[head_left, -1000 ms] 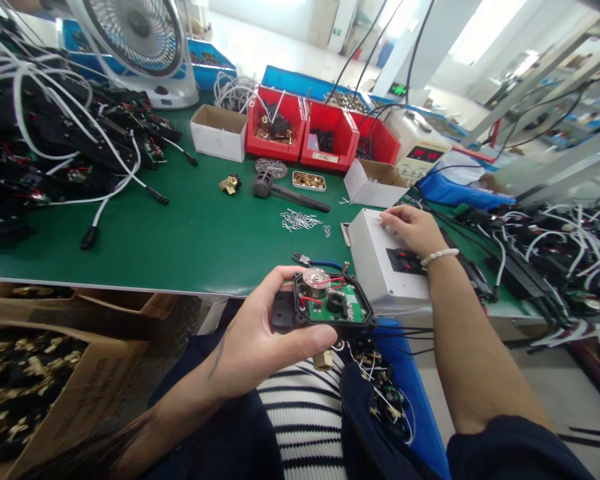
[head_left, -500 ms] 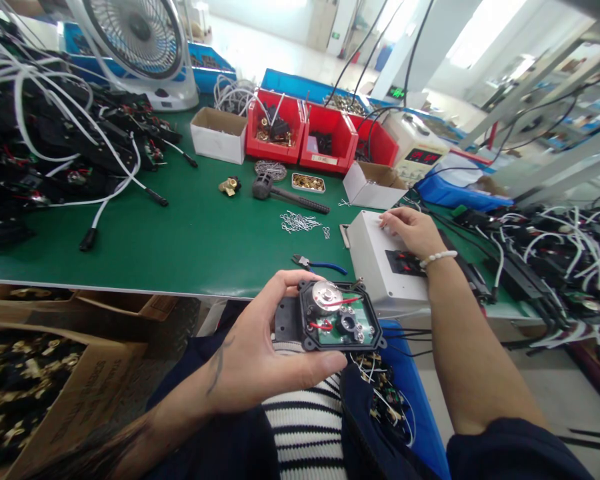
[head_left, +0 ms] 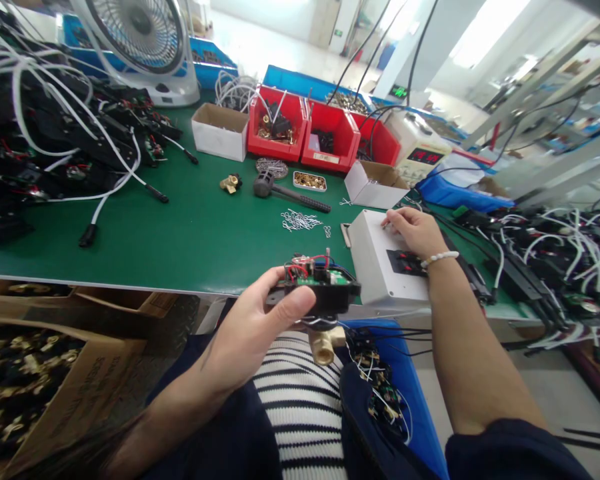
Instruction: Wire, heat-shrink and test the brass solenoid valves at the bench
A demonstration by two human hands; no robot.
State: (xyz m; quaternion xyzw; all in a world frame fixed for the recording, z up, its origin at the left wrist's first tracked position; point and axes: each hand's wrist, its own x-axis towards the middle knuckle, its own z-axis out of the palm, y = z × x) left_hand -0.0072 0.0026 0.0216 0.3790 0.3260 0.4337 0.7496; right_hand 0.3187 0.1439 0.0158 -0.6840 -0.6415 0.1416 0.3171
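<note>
My left hand point(head_left: 253, 327) grips a black valve assembly point(head_left: 320, 290) by its left side, holding it level over my lap at the table's front edge. A green circuit board with red wires shows on its top and a brass fitting point(head_left: 326, 345) hangs beneath it. My right hand point(head_left: 416, 228) rests on top of a white test box point(head_left: 380, 263) on the green table point(head_left: 180, 233), fingers curled down onto its far end beside the box's black switch panel. A bead bracelet is on that wrist.
On the table lie a black-handled tool point(head_left: 287, 190), a brass part point(head_left: 230, 183), loose wire clips point(head_left: 300, 220), red bins point(head_left: 300, 130), small white boxes point(head_left: 219, 131), a fan point(head_left: 140, 47) and piles of wired black units on both sides. A blue bin point(head_left: 405, 400) sits by my lap; a cardboard box of brass parts point(head_left: 25, 373) stands at the left.
My left hand has tilted the valve assembly from face-up toward me to level and raised it slightly, so the brass fitting now shows underneath. My right hand stays on the white box.
</note>
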